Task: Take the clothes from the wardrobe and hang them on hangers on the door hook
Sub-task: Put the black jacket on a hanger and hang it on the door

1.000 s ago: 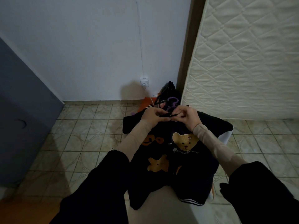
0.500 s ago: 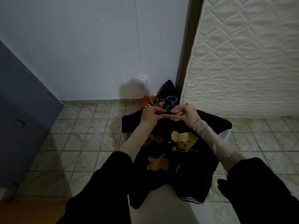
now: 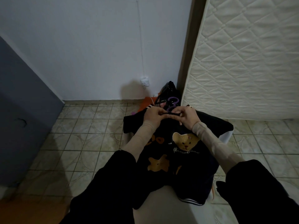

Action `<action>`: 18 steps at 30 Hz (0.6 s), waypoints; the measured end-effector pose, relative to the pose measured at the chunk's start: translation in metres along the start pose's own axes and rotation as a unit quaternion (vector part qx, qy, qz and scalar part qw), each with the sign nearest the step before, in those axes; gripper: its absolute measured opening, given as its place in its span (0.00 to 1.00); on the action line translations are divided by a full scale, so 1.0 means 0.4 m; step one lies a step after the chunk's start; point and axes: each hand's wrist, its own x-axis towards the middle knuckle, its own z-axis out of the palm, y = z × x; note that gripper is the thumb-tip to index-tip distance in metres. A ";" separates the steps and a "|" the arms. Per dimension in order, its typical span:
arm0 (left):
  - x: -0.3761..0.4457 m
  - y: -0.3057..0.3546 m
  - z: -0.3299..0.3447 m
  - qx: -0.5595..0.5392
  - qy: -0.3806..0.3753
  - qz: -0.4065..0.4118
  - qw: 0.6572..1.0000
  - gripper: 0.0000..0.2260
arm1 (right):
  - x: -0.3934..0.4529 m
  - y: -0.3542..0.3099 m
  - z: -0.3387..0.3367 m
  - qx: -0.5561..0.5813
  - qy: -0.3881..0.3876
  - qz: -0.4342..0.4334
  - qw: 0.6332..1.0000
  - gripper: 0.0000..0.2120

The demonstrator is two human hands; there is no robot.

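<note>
A black jacket (image 3: pixel 181 168) with tan teddy-bear patches lies spread front-up on a white surface (image 3: pixel 169 206) below me. My left hand (image 3: pixel 153 115) and my right hand (image 3: pixel 186 116) meet at its far end, both pinching the black collar edge between thumbs and fingers. A purple hanger (image 3: pixel 172 103) peeks out just beyond my fingers; only its loops show, the rest is hidden behind my hands and the jacket.
A quilted mattress (image 3: pixel 242 62) leans upright on the right. A black bag (image 3: pixel 169 89) and something orange (image 3: pixel 146 105) sit in the corner under a wall socket (image 3: pixel 144 81). A grey panel (image 3: pixel 21 110) stands at left over the tiled floor (image 3: pixel 80 143).
Both hands stay pinched at the collar, shifting only slightly. The view has tilted a little.
</note>
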 end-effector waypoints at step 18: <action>0.015 0.017 -0.031 -0.091 0.029 0.006 0.995 0.10 | 0.016 -0.008 -0.038 0.049 0.034 0.016 0.998 0.06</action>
